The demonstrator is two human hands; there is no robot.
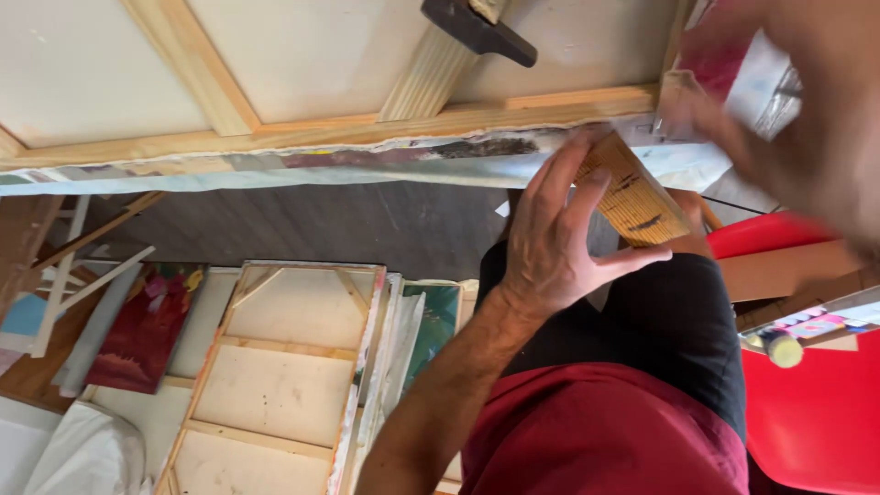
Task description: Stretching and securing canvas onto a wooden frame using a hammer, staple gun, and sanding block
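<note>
Fingers (568, 183) of left hand (550, 247) are spread, pressed on canvas edge (440, 160) w/ wooden block (632, 197) alongside. Right hand (807, 110) blurred, grip can't be told. Edge-stretching judged underway; firm, steady hold needed next.

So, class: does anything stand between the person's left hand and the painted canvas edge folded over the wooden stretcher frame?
Nothing visible does. The left hand already has its fingertips at the painted canvas edge of the wooden stretcher frame, beside a ribbed wooden block.
</note>
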